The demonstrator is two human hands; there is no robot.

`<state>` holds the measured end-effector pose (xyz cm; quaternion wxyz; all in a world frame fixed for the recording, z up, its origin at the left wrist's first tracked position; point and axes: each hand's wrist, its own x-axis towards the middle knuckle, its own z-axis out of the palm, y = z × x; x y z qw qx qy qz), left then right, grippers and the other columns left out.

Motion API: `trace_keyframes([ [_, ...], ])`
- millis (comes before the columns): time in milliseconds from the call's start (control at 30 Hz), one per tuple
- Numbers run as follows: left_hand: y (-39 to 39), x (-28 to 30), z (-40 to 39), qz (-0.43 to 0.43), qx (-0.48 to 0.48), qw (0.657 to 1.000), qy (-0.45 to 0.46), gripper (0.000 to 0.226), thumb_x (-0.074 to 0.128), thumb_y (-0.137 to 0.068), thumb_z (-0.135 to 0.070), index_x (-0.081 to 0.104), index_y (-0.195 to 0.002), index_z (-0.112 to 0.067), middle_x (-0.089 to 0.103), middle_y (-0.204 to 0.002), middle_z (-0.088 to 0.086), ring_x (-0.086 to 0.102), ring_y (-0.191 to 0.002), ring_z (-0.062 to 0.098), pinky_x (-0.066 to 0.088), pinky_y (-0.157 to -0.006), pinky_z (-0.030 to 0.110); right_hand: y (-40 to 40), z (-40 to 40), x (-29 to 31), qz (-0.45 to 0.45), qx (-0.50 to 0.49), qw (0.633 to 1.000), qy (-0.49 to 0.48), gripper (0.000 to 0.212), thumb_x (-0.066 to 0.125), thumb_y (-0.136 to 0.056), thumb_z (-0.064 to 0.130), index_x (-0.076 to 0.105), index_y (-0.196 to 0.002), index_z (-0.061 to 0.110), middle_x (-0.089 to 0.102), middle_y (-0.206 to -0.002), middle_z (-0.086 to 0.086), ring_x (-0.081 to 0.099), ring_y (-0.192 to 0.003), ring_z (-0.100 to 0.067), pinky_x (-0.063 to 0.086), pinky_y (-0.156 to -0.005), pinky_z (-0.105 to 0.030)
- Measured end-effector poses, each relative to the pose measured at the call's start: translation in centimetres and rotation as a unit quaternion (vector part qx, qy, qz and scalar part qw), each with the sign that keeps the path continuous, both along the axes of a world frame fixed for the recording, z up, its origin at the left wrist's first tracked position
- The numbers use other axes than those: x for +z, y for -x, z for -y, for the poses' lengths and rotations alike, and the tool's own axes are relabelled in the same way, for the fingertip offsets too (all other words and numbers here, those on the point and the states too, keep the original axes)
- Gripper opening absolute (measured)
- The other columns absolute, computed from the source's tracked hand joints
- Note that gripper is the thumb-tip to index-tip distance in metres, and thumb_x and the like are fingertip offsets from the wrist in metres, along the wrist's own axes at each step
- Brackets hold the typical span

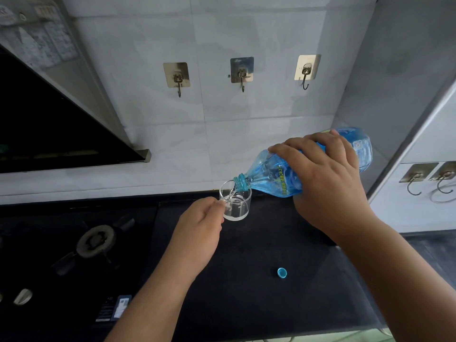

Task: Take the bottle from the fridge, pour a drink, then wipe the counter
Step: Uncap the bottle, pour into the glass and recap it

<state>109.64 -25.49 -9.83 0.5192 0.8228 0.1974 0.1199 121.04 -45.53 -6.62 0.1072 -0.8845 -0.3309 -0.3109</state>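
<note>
Pale grey tiles cover the far wall (246, 134), where three adhesive metal hooks (242, 72) hang in a row. A black range hood (49, 124) slants down at the left above a gas burner (95, 240), and a white cabinet side (424, 183) at the right carries two more wire hooks (429, 180)

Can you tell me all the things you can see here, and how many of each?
bottle: one, clear blue, tipped over the glass, pouring
glass: one, clear, on the counter, a little water inside
cap: one, blue, loose on the counter, near side
counter: one, black
burner: one, dark, on the stove left of the counter
knob: one shows, silver, stove front
hood: one, black, upper left
hooks: three, metal, on the tiled wall
side hooks: two, metal, on the right panel
left hand: one, pinching the glass handle
right hand: one, gripping the bottle
</note>
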Motion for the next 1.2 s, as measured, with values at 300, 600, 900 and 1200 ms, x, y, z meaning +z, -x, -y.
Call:
trace_keyframes([
  [300, -0.1, 0.0, 0.0, -0.001, -0.003, 1.000, 0.000, 0.040, 0.046, -0.100, -0.037, 0.052, -0.085, -0.001, 0.051, -0.073, 0.000, 0.047, -0.066, 0.012, 0.041, -0.065, 0.034, -0.2, 0.0, -0.1, 0.007, 0.005, 1.000, -0.005, 0.078, 0.074, -0.066, 0.004, 0.060, -0.139, 0.028, 0.063, -0.135, 0.004, 0.047, -0.131, -0.034, 0.018, -0.122, -0.052],
  [600, -0.1, -0.5, -0.2, -0.003, -0.007, 1.000, 0.004, 0.039, 0.046, -0.101, -0.035, 0.052, -0.087, 0.001, 0.051, -0.074, 0.001, 0.047, -0.068, 0.013, 0.042, -0.066, 0.035, -0.2, 0.0, -0.9, -0.014, -0.013, 1.000, -0.016, 0.082, 0.079, -0.064, 0.005, 0.060, -0.139, 0.030, 0.063, -0.135, 0.007, 0.045, -0.128, -0.031, 0.026, -0.116, -0.050],
  [900, -0.5, -2.7, -0.7, -0.008, 0.000, 1.000, 0.016, 0.038, 0.047, -0.101, -0.035, 0.054, -0.083, -0.002, 0.056, -0.075, 0.000, 0.053, -0.071, 0.012, 0.047, -0.070, 0.035, -0.4, -0.1, -5.1, -0.200, -0.026, 0.975, -0.097, 0.085, 0.080, -0.069, 0.016, 0.047, -0.144, 0.041, 0.056, -0.139, 0.013, 0.037, -0.130, -0.022, 0.037, -0.104, -0.046],
  [1200, -2.1, -8.3, -0.6, -0.045, 0.022, 0.997, 0.064, 0.035, 0.044, -0.106, -0.032, 0.065, -0.088, -0.010, 0.064, -0.083, 0.001, 0.061, -0.077, 0.012, 0.054, -0.073, 0.033, -1.1, -0.3, -13.1, -0.375, -0.058, 0.915, -0.134, 0.097, 0.093, -0.066, 0.032, 0.042, -0.148, 0.026, 0.049, -0.142, 0.003, 0.039, -0.131, -0.028, 0.033, -0.106, -0.037],
])
